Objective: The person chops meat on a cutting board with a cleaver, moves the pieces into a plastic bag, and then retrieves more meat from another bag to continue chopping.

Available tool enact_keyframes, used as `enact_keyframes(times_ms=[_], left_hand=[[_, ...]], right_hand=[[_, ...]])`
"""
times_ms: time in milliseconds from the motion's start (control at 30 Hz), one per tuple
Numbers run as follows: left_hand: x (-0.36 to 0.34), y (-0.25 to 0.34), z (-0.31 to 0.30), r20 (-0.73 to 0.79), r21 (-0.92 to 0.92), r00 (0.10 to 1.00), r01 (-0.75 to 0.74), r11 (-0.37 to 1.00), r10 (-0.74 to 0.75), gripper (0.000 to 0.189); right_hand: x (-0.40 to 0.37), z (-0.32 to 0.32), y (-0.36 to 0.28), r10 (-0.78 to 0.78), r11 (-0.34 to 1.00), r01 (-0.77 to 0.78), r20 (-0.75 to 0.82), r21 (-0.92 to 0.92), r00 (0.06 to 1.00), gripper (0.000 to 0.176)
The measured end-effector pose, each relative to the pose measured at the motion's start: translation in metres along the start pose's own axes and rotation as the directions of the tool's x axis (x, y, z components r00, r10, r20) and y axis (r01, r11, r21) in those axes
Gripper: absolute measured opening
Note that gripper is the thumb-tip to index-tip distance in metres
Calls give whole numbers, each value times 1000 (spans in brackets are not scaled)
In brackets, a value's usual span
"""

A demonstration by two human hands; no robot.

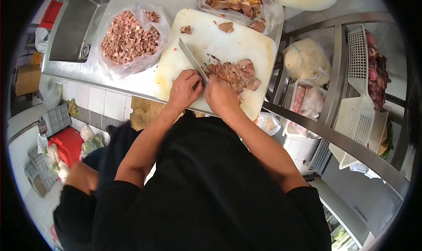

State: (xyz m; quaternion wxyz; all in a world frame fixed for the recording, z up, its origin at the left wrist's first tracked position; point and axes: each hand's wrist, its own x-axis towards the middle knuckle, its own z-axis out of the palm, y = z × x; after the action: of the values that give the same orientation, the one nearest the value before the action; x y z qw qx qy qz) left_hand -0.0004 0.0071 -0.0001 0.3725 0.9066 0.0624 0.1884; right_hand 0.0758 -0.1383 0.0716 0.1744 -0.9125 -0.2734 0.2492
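Left of the cutting board (239, 44), diced meat (128, 38) in a bag (162, 25); over the board, the left hand (186, 88), fingers curled (whether they grip anything, I cannot tell), the knife (190, 56), handle hidden by the right hand (220, 94) clamped round it, chopped meat (239, 75) on the board; right of it, a cropped metal rack (339, 53)

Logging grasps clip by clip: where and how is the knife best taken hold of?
The knife: likely best by its handle end, hidden in the right grip, from the wearer's right side; its blade slants away to the left.
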Motion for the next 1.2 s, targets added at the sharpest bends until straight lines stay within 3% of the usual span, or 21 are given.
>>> enact_keyframes(times_ms=[67, 167, 300, 467, 700, 800, 867, 933, 1000, 1033, 1067, 1133, 1167, 1200], left_hand=[[-2, 3, -2, 24, 32, 1000, -7, 999, 6, 16], [-2, 3, -10, 54, -32, 999, 1, 1000, 1, 17], [-7, 6, -14, -1, -13, 1000, 7, 1000, -7, 18], [-5, 2, -8, 4, 2, 1000, -3, 1000, 3, 15], [-6, -1, -4, 3, -3, 1000, -8, 1000, 8, 15], [-5, -1, -5, 16, 34, 999, -40, 999, 39, 20], [-2, 0, -9, 32, 21, 998, -53, 998, 52, 20], [4, 2, -13, 55, 0, 997, -52, 999, 52, 20], [12, 3, -16, 88, -219, 950, 313, 924, -301, 16], [24, -1, -21, 38, -94, 972, 234, 968, -231, 17], [40, -6, -23, 41, -86, 974, 226, 970, -224, 17], [77, -18, -23, -172, 122, 981, 117, 986, -95, 24], [95, -26, -20, -165, 124, 983, 104, 987, -83, 24], [112, -36, -18, -211, 199, 977, 53, 978, -10, 24]], right_hand=[[26, 2, 0, -176, 978, 182, -70, 99, 982, 26], [39, -8, -2, -97, 991, 106, -108, 82, 989, 27], [-13, -35, 18, -71, 991, 81, -96, 105, 993, 27], [-61, -41, 29, -45, 998, 39, 109, 54, 993, 24], [-10, 8, -1, -6, 1000, 6, 29, -28, 1000, 25], [21, -5, -14, -111, 994, 111, -10, 11, 994, 21], [19, -20, -11, -97, 993, 98, -23, 59, 995, 24], [3, -28, 7, -34, 987, 45, -71, 156, 997, 29], [-20, -30, 41, 29, 958, 13, -142, 288, 989, 29], [-35, -32, 57, 102, 937, -49, -137, 345, 985, 29], [-50, -33, 73, 175, 910, -111, -126, 400, 976, 29], [-80, -26, 107, 204, 853, -30, -279, 521, 938, 32], [-96, -28, 115, 212, 849, -30, -287, 528, 934, 32], [-111, -33, 121, 354, 774, -166, -200, 610, 914, 31]])
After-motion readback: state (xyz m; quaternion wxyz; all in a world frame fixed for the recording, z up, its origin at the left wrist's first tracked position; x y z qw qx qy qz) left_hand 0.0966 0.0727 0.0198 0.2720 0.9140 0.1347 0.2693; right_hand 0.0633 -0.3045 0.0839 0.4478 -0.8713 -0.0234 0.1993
